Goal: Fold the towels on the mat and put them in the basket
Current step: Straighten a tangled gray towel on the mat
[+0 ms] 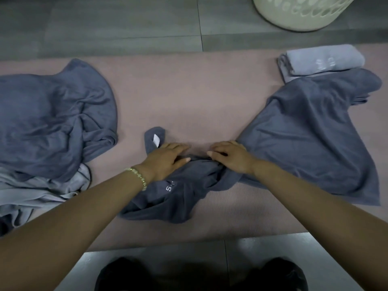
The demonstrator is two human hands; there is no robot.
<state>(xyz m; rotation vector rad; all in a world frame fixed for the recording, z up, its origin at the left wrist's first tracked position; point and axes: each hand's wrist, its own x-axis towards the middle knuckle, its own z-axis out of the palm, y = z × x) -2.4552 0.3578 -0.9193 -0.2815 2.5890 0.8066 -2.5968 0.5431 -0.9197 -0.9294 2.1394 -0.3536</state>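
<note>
Left hand point(165, 162) lies flat, fingers straight, pressing the crumpled dark blue-grey towel point(182, 198) mid pink mat point(189, 91). Right hand point(230, 158) rests beside it, fingers seemingly flat too. Cream perforated plastic basket point(304, 15) stands beyond the mat.

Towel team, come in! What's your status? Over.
Left hand and right hand on the crumpled dark blue towel. Folded light towel waiting, basket off the mat. Nothing in the way.
</note>
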